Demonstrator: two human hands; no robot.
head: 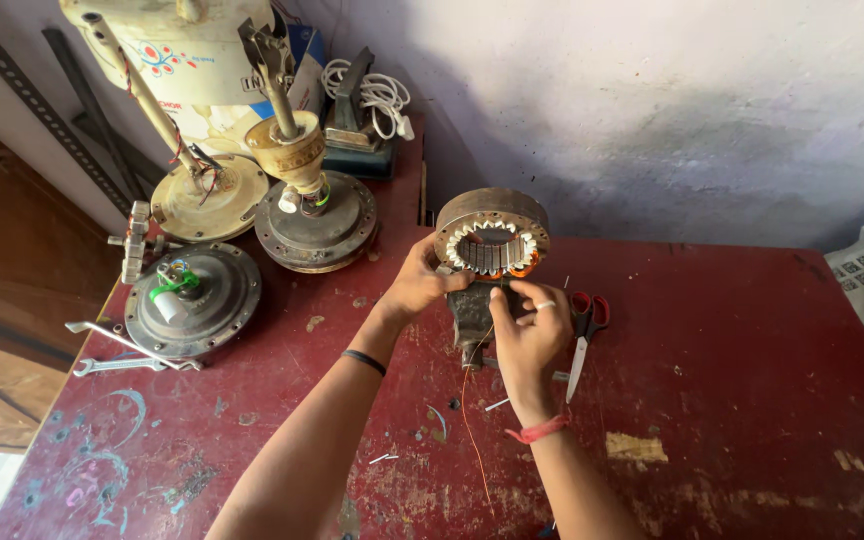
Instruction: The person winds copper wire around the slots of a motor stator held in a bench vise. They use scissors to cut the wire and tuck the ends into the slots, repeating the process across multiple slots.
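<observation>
A round metal motor stator [493,236] with copper windings and white slot liners stands clamped in a small dark vise [473,315] on a worn red table [732,400]. My left hand [418,283] holds the stator's left side near its lower rim. At the bottom edge of the stator, my right hand [529,335], with a ring and a red wrist thread, pinches a thin copper wire [470,420] that trails down toward me over the table.
Red-handled scissors [582,335] lie just right of my right hand. Several fan motor housings [192,298] and wrenches [122,352] sit at the left. A pale fan body [187,50], a clothes iron with a white cord [367,110] and a plastered wall stand behind.
</observation>
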